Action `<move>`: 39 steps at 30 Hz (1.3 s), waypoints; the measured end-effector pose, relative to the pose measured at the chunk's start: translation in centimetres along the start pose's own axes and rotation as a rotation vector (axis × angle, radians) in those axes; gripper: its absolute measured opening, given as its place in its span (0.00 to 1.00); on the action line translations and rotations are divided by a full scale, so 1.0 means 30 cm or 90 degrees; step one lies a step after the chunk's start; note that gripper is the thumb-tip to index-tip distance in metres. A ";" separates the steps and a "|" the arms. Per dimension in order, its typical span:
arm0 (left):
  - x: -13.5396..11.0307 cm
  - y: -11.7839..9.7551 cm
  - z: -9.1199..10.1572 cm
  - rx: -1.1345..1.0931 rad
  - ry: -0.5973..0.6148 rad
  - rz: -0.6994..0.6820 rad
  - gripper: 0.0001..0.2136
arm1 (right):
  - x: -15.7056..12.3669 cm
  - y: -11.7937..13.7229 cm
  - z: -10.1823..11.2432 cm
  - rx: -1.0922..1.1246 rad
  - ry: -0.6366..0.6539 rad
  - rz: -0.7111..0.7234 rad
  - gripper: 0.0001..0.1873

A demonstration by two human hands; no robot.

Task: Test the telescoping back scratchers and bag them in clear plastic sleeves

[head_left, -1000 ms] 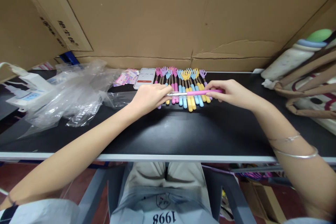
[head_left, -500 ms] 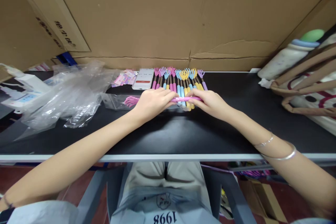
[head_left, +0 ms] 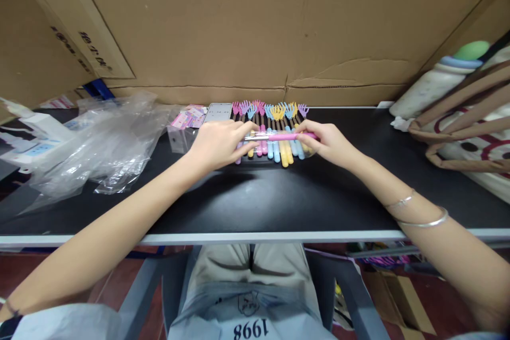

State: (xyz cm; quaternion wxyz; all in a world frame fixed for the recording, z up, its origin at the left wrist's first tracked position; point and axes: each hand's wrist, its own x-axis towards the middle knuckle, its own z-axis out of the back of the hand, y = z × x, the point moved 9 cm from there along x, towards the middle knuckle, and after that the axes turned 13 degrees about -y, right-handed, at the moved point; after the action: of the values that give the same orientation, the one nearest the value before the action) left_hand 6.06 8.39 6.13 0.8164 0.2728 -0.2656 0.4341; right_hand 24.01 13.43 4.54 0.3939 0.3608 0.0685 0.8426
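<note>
A pink back scratcher (head_left: 281, 137) lies crosswise between my two hands, just above the table. My left hand (head_left: 221, 143) is closed around its metal shaft, and its claw end is hidden behind that hand. My right hand (head_left: 324, 141) pinches the end of the pink handle. Clear plastic film (head_left: 181, 138) shows left of my left hand; I cannot tell whether it encloses the scratcher. Behind and below the scratcher, a row of back scratchers (head_left: 285, 154) with pink, blue, yellow and purple handles lies side by side, claws pointing away from me.
A phone (head_left: 219, 111) and printed cards (head_left: 191, 117) lie at the back. Clear plastic bags (head_left: 115, 143) are heaped on the left beside a white device (head_left: 42, 135). At the right stand a bottle (head_left: 436, 87) and a fabric bag (head_left: 478, 122). Cardboard (head_left: 219, 21) walls the back.
The back scratcher has shifted right and slightly away from me in my hands. Its pink claws, visible left of my left hand before, are now hidden, and more metal shaft shows.
</note>
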 end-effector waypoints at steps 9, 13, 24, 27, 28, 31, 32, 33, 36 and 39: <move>0.007 0.143 -0.028 0.000 0.059 0.117 0.16 | 0.004 -0.060 0.027 0.133 0.023 -0.121 0.17; 0.005 0.129 -0.032 -0.028 0.045 0.127 0.15 | -0.003 -0.050 0.001 0.195 0.032 -0.143 0.21; -0.005 0.103 -0.036 -0.042 0.032 0.140 0.17 | -0.013 -0.026 -0.032 0.298 0.020 -0.167 0.21; -0.005 0.111 -0.040 -0.040 0.046 0.144 0.17 | -0.009 -0.015 -0.026 0.330 0.021 -0.161 0.20; -0.004 0.118 -0.038 -0.037 0.045 0.147 0.16 | -0.007 -0.014 -0.021 0.345 0.021 -0.162 0.20; -0.001 0.146 -0.027 -0.021 0.027 0.166 0.17 | -0.004 -0.026 -0.004 0.413 0.015 -0.193 0.17; -0.001 0.155 -0.023 -0.015 0.021 0.172 0.17 | -0.005 -0.033 -0.001 0.439 0.017 -0.211 0.17; 0.000 0.164 -0.021 -0.011 0.017 0.179 0.17 | -0.006 -0.041 -0.003 0.464 0.024 -0.230 0.18; 0.000 0.181 -0.020 -0.009 0.019 0.192 0.16 | -0.014 -0.057 -0.018 0.521 0.058 -0.282 0.20; 0.001 0.186 -0.017 -0.016 0.029 0.203 0.16 | -0.022 -0.063 -0.036 0.546 0.093 -0.308 0.23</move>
State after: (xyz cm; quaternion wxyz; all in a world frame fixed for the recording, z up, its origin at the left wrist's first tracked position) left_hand 1.40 11.40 6.98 0.7466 0.2069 -0.2925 0.5606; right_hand 24.74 14.44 2.64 0.3884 0.4042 0.5177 0.6463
